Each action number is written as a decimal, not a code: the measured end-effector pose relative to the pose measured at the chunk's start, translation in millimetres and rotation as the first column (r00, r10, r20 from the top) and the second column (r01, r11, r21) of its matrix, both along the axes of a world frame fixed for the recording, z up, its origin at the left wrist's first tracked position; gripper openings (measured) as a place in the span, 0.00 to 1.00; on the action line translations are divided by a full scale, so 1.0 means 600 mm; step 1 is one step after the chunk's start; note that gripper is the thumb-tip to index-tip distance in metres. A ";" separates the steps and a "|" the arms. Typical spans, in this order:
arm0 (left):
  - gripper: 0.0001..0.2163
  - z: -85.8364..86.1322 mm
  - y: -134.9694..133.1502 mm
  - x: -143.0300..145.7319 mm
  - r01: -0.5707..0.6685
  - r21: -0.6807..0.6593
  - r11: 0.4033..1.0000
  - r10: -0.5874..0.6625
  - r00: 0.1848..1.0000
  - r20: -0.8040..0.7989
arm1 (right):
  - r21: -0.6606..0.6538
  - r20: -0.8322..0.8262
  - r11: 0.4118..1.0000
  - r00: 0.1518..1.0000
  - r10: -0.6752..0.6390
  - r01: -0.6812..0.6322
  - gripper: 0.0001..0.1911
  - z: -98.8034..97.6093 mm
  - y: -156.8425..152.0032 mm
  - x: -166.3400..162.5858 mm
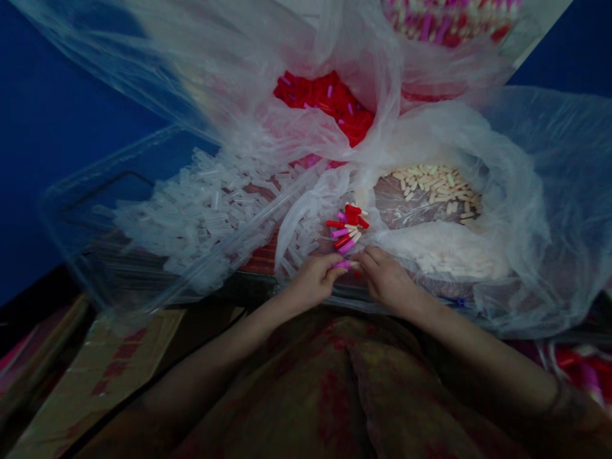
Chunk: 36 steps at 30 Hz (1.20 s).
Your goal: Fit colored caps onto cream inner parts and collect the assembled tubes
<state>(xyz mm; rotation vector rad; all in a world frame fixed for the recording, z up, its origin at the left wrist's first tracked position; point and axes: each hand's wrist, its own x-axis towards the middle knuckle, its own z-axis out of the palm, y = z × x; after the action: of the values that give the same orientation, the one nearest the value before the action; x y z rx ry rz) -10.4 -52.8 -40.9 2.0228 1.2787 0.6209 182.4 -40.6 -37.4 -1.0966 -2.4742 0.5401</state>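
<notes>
My left hand (313,280) and my right hand (388,279) meet at the near edge of a clear plastic bag. Both pinch a small pink piece with a pale end (345,264) between their fingertips. Just beyond my fingers lies a little heap of red and pink capped pieces (348,227). To the right, cream-coloured sticks (435,183) lie in a bag. A mass of clear plastic tubes (191,210) fills the bag on the left. Red caps (329,102) sit in a bag farther back.
A clear plastic tub (71,210) holds the bags. Another bag of pink and red pieces (449,19) is at the top. Flattened cardboard (100,376) lies low on the left. Patterned cloth (344,389) covers my lap. A blue wall (48,115) stands behind.
</notes>
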 end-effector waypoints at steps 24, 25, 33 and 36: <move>0.13 -0.041 0.029 0.056 -0.206 0.250 0.946 0.305 0.824 -0.478 | 0.108 0.257 0.994 0.966 -0.010 -0.018 0.12 -0.048 0.037 0.110; 0.12 -0.044 0.032 0.059 -0.203 0.238 0.950 0.299 0.816 -0.496 | 0.124 0.238 0.992 0.971 -0.028 -0.002 0.12 -0.048 0.037 0.108; 0.10 -0.041 0.019 0.025 -0.201 0.293 0.935 0.283 0.920 -0.270 | 0.186 -0.022 0.982 1.000 -0.018 0.022 0.19 -0.034 0.051 0.056; 0.09 -0.027 0.005 0.012 -0.208 0.243 0.947 0.239 0.965 -0.108 | 0.152 -0.081 0.986 0.993 0.087 -0.074 0.18 -0.031 0.054 0.038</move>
<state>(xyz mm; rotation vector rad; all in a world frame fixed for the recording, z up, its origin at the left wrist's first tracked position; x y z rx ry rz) -3.3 -50.0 -57.4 2.1535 1.5978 0.7791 205.4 -8.2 -56.3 -0.9002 -2.4465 0.4099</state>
